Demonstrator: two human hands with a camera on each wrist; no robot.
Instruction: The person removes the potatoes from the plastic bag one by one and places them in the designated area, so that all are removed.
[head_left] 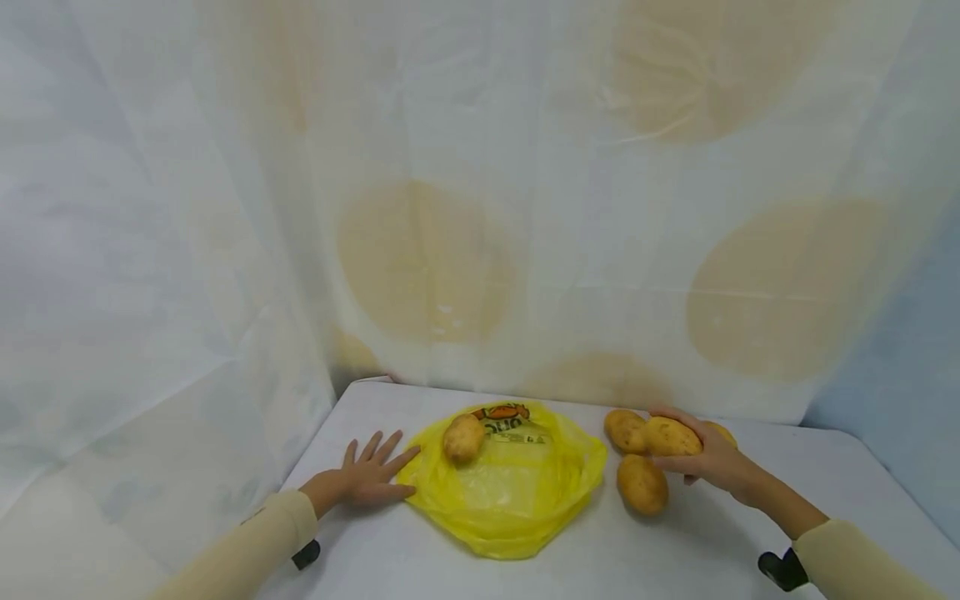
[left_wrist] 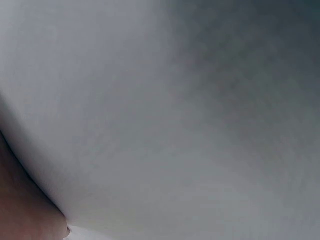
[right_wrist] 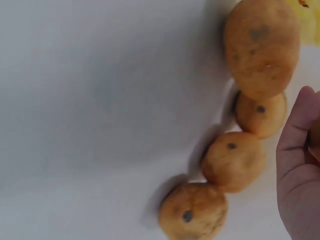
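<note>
A yellow plastic bag [head_left: 502,533] lies spread on the white table, printed at its far side. One potato [head_left: 463,439] rests on the bag. My left hand [head_left: 371,479] lies flat with spread fingers, its fingertips touching the bag's left edge; only a bit of that hand [left_wrist: 30,210] shows in the left wrist view. To the right of the bag my right hand [head_left: 708,454] grips a potato [head_left: 672,436] between thumb and fingers. Beside it are another potato [head_left: 625,430] and a larger potato [head_left: 642,485]. One more potato [head_left: 722,432] is partly hidden behind the hand.
In the right wrist view several potatoes stand in a row, with a large potato [right_wrist: 262,47] nearest the bag's corner [right_wrist: 310,20]. A white curtain with tan spots [head_left: 427,258] hangs behind the table [head_left: 705,558], and white sheeting [head_left: 150,333] hangs at the left.
</note>
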